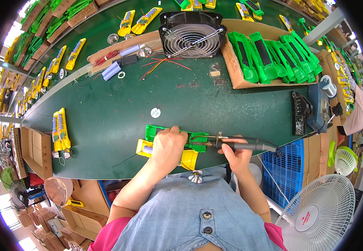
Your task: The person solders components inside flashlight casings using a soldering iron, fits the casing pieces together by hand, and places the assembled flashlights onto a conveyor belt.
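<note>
My right hand [238,156] is wrapped round a soldering iron [248,146] with a black handle and a thin metal tube along its top. The iron's tip reaches left over a green plastic housing half [198,147] at the table's near edge. My left hand [168,146] is closed over that green half, its fingertips hidden from view. Under and beside this hand lies a yellow housing half [188,160], with a purple battery cell [148,149] showing at its left. A silver reflector [195,177] sits just below the yellow half, against my apron.
A carton of green housings [248,79] stands at the far right, beside a black fan [192,39]. Right of me are a solder spool [328,87] and a blue station box [316,106]. Yellow assemblies [60,129], loose cells [111,71] and red wires [164,62] lie on the table.
</note>
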Demonstrator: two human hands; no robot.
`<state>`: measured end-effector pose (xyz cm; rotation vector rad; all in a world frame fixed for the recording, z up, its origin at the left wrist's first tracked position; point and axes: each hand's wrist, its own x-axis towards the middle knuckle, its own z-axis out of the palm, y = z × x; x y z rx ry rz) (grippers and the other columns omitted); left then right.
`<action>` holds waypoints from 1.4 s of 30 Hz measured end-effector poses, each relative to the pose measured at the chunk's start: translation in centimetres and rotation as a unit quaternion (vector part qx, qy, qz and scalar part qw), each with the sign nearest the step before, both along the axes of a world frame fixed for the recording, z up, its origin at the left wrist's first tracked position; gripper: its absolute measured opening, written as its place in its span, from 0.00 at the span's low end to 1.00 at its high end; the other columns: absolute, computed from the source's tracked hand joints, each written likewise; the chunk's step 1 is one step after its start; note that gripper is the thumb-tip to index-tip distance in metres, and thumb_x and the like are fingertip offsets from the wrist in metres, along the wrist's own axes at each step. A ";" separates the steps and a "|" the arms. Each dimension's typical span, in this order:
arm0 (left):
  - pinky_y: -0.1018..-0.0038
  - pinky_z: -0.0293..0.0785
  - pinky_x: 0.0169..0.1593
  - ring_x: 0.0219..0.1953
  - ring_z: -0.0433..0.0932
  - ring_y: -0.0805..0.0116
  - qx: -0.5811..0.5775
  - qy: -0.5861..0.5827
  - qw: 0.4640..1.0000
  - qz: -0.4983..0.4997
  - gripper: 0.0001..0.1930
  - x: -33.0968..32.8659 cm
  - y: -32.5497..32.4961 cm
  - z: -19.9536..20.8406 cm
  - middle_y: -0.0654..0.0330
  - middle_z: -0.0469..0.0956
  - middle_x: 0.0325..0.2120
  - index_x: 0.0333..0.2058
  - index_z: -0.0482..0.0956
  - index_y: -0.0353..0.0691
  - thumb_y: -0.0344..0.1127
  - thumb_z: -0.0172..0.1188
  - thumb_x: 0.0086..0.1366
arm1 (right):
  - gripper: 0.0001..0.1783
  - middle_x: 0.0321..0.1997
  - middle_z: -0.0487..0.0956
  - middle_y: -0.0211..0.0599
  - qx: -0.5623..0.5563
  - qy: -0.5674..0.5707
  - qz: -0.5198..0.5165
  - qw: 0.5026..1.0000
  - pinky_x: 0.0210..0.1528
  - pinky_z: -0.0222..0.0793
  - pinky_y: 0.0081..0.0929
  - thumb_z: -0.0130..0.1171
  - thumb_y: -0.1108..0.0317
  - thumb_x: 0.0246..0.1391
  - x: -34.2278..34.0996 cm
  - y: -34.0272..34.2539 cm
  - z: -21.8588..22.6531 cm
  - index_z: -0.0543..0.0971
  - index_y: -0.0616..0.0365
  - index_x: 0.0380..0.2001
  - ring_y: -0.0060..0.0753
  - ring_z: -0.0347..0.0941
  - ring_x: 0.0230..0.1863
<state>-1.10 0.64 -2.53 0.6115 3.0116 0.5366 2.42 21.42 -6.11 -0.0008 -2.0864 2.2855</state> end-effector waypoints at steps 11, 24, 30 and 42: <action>0.68 0.72 0.30 0.25 0.75 0.58 -0.010 0.002 1.000 -0.009 0.03 0.1 0.1 0.2 0.55 0.70 0.20 0.18 0.72 0.38 0.26 0.57 0.40 | 0.39 0.43 0.75 0.41 0.217 0.146 0.145 0.954 0.64 0.37 0.52 0.71 0.63 0.34 1.4 -3.2 0.4 0.63 0.62 0.50 0.40 0.70 0.49; 0.69 0.71 0.33 0.30 0.74 0.60 0.144 -0.021 0.988 -0.048 0.08 0.7 -3.4 2.9 0.60 0.73 0.25 0.26 0.78 0.40 0.23 0.60 0.43 | 0.44 0.41 0.74 0.39 0.352 0.136 0.217 0.900 0.64 0.32 0.59 0.69 0.68 0.33 -0.2 -3.5 1.8 0.57 0.60 0.54 0.40 0.71 0.43; 0.69 0.69 0.35 0.31 0.71 0.62 0.231 0.035 0.969 -0.084 0.10 2.0 -2.3 0.4 0.62 0.73 0.27 0.28 0.77 0.41 0.26 0.63 0.42 | 0.46 0.50 0.73 0.38 0.372 0.181 0.223 0.883 0.66 0.33 0.55 0.70 0.68 0.30 -3.7 -1.2 3.6 0.55 0.62 0.52 0.42 0.68 0.52; 0.73 0.66 0.32 0.28 0.68 0.69 0.259 0.060 0.964 0.020 0.08 2.3 -0.7 -1.1 0.66 0.70 0.27 0.24 0.81 0.45 0.29 0.67 0.40 | 0.10 0.24 0.79 0.31 0.341 0.211 0.052 0.915 0.64 0.41 0.51 0.59 0.69 0.46 1.3 -0.1 3.8 0.72 0.59 0.33 0.27 0.75 0.25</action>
